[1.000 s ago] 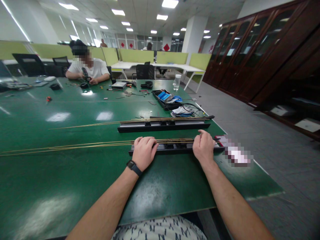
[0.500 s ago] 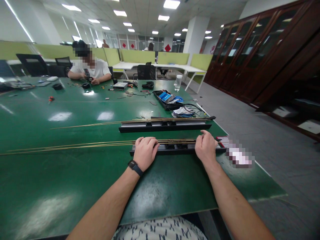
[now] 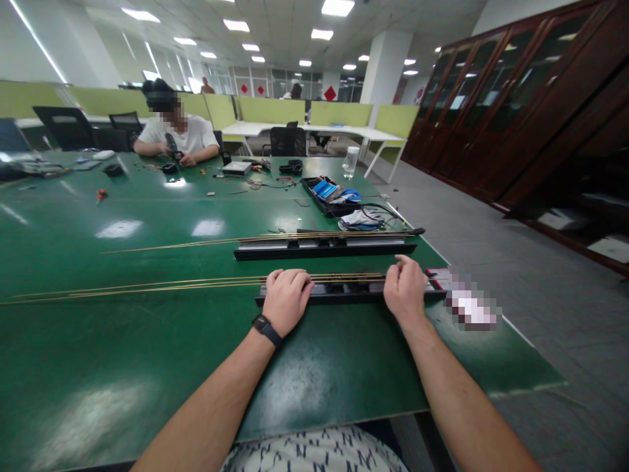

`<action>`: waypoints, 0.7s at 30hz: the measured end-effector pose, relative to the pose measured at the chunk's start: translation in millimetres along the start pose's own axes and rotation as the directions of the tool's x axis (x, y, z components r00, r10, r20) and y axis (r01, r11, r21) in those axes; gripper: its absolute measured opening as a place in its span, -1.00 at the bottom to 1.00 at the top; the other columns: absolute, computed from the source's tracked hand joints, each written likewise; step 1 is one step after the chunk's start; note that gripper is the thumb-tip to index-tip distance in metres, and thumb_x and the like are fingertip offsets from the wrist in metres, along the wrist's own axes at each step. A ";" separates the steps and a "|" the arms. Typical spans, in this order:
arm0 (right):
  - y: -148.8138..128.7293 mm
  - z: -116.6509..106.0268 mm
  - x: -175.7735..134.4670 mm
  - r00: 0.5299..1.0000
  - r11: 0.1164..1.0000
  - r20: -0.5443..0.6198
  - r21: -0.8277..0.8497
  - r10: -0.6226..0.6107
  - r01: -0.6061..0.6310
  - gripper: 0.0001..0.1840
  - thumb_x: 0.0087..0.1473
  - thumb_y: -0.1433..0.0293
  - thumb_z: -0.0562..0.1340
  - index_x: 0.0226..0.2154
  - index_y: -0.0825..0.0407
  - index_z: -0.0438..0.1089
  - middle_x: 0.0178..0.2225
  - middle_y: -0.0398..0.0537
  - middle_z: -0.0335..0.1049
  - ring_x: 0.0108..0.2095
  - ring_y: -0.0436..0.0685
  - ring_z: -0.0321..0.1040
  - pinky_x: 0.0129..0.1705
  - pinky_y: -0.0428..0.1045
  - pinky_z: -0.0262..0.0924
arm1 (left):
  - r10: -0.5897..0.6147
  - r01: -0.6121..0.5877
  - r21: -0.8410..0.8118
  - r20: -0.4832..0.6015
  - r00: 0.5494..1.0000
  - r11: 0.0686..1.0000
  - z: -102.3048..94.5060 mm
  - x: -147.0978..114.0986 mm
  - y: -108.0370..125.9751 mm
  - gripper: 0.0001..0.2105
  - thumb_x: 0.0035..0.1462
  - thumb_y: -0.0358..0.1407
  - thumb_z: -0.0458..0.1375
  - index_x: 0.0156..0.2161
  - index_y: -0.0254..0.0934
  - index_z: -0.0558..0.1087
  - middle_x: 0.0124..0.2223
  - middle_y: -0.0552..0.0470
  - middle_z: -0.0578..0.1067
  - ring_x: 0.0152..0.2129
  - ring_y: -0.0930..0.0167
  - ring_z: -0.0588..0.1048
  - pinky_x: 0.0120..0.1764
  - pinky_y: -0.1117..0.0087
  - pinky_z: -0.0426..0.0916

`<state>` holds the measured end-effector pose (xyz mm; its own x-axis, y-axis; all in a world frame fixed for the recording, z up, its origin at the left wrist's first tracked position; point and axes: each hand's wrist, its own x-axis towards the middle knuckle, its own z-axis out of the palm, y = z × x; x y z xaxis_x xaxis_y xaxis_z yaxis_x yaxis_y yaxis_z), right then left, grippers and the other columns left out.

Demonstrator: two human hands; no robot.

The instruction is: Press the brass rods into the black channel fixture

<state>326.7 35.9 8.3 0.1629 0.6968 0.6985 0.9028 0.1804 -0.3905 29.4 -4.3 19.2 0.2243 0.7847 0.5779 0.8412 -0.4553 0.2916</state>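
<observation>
Long thin brass-coloured rods (image 3: 196, 284) run in from the left and lie along a long black rail (image 3: 348, 299) in front of me. My left hand (image 3: 286, 300), with a dark watch at the wrist, is closed around the rail's left part, knuckles up over the rods. Near the rail's right end, my right hand (image 3: 407, 288) is closed on it too, with the index finger bent up. Both hands hide the parts beneath them. Between them, dark blocks (image 3: 358, 287) show inside the rail.
A second black rail (image 3: 324, 252) with thin rods lies just beyond. Farther back are a black tray (image 3: 322, 204) holding blue items, gloves (image 3: 361, 220) and a clear cup (image 3: 350, 162). A co-worker (image 3: 179, 137) sits across the green table (image 3: 147, 367). A blurred-out item (image 3: 472, 308) lies at right.
</observation>
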 end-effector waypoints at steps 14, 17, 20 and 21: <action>-1.0 4.5 -1.8 0.994 0.998 0.094 -0.006 -0.057 0.058 -0.60 0.33 0.21 -0.02 0.05 0.08 0.30 -0.15 0.12 0.44 -0.08 0.28 0.33 0.06 0.21 0.06 | -0.001 0.001 -0.006 0.001 1.000 1.000 -0.6 0.7 0.3 -0.88 0.39 -0.25 0.06 -0.16 -0.14 0.45 -0.04 0.01 0.61 -0.06 0.32 0.53 0.17 0.10 0.16; 6.6 2.5 2.4 0.996 0.996 0.075 -0.069 0.053 -0.047 -0.57 0.33 0.22 -0.04 0.07 0.11 0.29 -0.18 0.13 0.46 -0.10 0.31 0.34 0.05 0.22 0.05 | -0.002 0.002 -0.004 -0.002 1.000 1.000 -0.6 0.6 0.8 -0.90 0.38 -0.26 0.09 -0.17 -0.14 0.45 -0.04 0.04 0.61 -0.07 0.33 0.53 0.16 0.11 0.16; 3.1 3.7 0.8 0.992 0.994 0.107 -0.088 0.066 -0.057 -0.55 0.34 0.23 -0.06 0.08 0.13 0.29 -0.17 0.15 0.47 -0.09 0.31 0.34 0.04 0.21 0.05 | -0.003 0.003 0.003 -0.009 1.000 1.000 -0.3 1.0 1.5 -0.91 0.37 -0.25 0.10 -0.17 -0.14 0.45 -0.05 0.05 0.61 -0.07 0.33 0.53 0.15 0.12 0.16; -0.4 4.5 -0.9 0.993 0.996 0.111 -0.078 0.050 -0.041 -0.55 0.34 0.23 -0.07 0.08 0.13 0.28 -0.15 0.16 0.46 -0.08 0.31 0.33 0.04 0.21 0.05 | -0.002 0.002 0.004 -0.011 1.000 1.000 -0.3 1.1 1.7 -0.92 0.37 -0.25 0.11 -0.17 -0.14 0.44 -0.05 0.05 0.61 -0.07 0.33 0.53 0.15 0.13 0.16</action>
<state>324.5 38.3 5.1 0.1622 0.7778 0.6073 0.9235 0.0971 -0.3710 30.9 -4.3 20.6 0.2176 0.7810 0.5854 0.8438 -0.4520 0.2893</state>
